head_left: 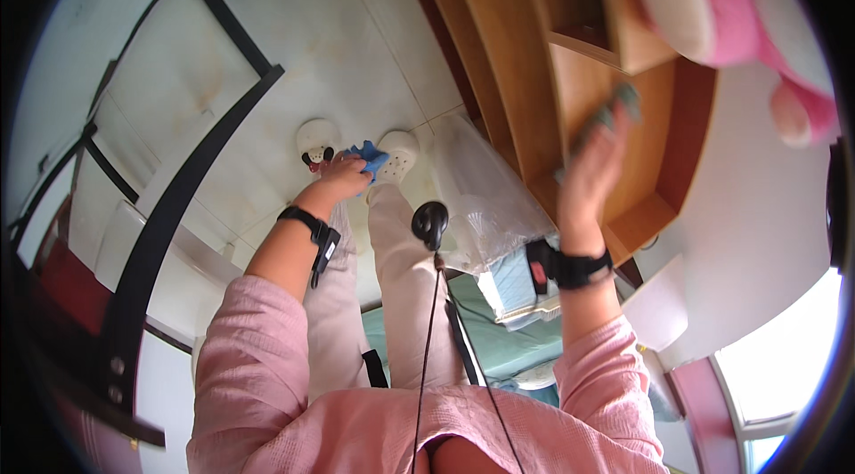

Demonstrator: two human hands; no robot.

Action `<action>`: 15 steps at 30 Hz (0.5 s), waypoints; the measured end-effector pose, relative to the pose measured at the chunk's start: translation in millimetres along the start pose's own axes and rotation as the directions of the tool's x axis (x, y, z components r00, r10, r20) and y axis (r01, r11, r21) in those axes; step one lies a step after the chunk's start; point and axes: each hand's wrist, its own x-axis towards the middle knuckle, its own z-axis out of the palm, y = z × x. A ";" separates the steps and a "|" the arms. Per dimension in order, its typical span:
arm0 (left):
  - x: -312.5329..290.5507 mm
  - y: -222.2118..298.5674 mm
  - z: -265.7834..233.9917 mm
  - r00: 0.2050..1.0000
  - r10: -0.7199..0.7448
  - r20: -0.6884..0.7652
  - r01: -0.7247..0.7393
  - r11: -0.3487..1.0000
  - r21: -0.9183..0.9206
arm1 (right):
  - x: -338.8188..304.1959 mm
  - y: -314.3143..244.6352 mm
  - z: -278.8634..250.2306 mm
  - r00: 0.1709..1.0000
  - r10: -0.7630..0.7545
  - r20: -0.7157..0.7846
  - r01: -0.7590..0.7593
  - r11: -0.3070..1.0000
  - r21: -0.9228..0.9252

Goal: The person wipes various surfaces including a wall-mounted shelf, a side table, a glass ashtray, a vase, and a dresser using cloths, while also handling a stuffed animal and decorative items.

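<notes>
My left hand (343,177) is closed around a bunched blue cloth (367,161), held low in front of me above my white clogs. To the right, my right hand (595,170) reaches into a wooden shelf unit (623,73) with its fingers stretched out over a grey-green cloth (626,102). The cloth shows past the fingertips and along the hand's edge; the palm side is hidden. Motion blurs the fingers and cloth a little. Both wrists wear black straps.
A pink and white plush toy (712,2) sits at the upper right by the shelf. Clear plastic sheeting (481,189) lies beside my legs, near a light-blue box-like item (521,283). A black metal frame (183,180) stands at left. A black round object on cords (430,223) hangs before me.
</notes>
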 end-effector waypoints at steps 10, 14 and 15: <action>-49.7 141.6 -177.9 0.963 0.227 -0.142 -0.253 0.599 -0.760 | -43.3 10.5 -39.4 0.954 0.187 0.235 -0.031 0.841 -0.541; -55.0 202.2 -196.2 0.799 0.322 -0.508 -0.600 0.475 -0.644 | -71.4 64.1 -56.7 0.935 0.348 -0.065 -0.324 0.768 -0.552; -52.7 222.7 -207.0 0.728 0.330 -0.601 -0.675 0.497 -0.545 | -67.9 69.7 -54.6 0.946 0.302 -0.116 -0.317 0.799 -0.510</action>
